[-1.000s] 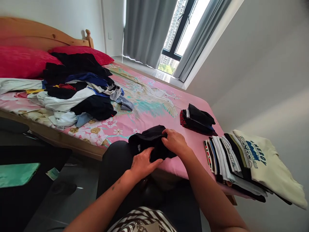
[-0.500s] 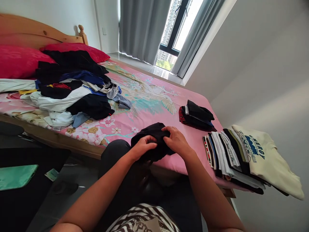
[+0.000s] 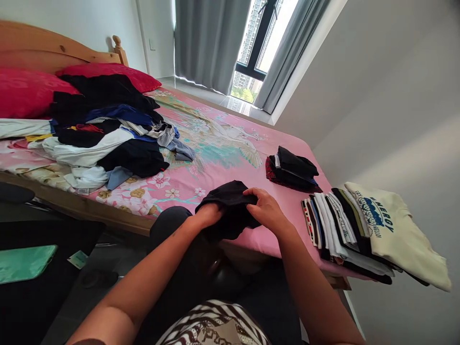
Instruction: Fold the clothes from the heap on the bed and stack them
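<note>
A bunched black garment [image 3: 232, 220] is between my hands at the near edge of the bed; its exact kind does not show. My left hand [image 3: 210, 214] reaches into a fold of the cloth, so its fingers are hidden. With thumb and fingers, my right hand [image 3: 264, 207] pinches the garment's upper right edge. Beyond it to the right lies a small stack of folded dark clothes [image 3: 293, 165], with red plaid cloth at its bottom. Nearer me on the right, folded shirts [image 3: 336, 225] stand in a tight row beside a cream printed shirt [image 3: 402, 230].
A loose heap of mixed clothes [image 3: 118, 134] covers the bed's left part, against red pillows [image 3: 108, 72]. The pink floral sheet [image 3: 212, 177] runs to a wall on the right. At lower left, a green flat packet [image 3: 27, 262] lies on a dark surface.
My left hand has slid into the black garment, and its fingers have gone out of sight under the fold. The right hand keeps its hold in nearly the same place.
</note>
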{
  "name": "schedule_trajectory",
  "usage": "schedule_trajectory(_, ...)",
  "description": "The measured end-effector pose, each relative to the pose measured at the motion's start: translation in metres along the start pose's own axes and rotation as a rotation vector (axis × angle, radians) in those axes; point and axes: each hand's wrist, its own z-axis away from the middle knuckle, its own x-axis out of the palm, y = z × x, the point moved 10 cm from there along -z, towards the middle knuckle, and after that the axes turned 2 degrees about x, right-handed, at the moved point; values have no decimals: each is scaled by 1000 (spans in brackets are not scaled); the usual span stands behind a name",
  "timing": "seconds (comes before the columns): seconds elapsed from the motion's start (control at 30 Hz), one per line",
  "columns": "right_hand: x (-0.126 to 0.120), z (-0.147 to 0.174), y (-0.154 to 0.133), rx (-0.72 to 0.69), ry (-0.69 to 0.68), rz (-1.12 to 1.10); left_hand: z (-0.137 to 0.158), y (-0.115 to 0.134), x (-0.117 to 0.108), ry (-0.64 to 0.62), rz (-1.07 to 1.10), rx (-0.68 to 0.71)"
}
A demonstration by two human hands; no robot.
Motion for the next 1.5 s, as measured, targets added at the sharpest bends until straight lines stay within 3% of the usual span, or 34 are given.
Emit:
schedule_trajectory(0.17,-5,0,17,12,30,54,-18,-20,-22,-15,-110,-78)
schedule_trajectory(0.3,-6,-2,43,56,64,74,-1,-3,-22,-100,-79,21)
schedule_trajectory(0.43,8,-1,63,88,57,28,28,16,-27,-89,-21,105)
schedule_trajectory(0.63,27,4,75,121,85,-75,45,27,-53,175,-282,197)
schedule_trajectory(0.73,32,9,79,144,109,-144,37,31,-31,107,-401,268)
schedule_trajectory(0.83,29,14,80,129,162,-198,22,22,-5,15,-467,210)
schedule_trajectory(0.9,22,18,82,103,223,-213,13,17,-3,20,-407,140)
schedule_trajectory(0.97,13,22,86,80,295,-210,9,20,-17,97,-256,108)
schedule_trajectory(1.1,8,29,96,59,374,-131,19,46,-72,306,53,140)
schedule_trajectory(1.27,25,41,121,144,361,-66,46,70,-133,524,239,98)
schedule_trajectory(1.37,38,50,144,244,291,-129,55,65,-138,531,332,-1)
schedule_trajectory(1.5,65,63,147,266,203,-316,54,55,-115,465,419,-59)
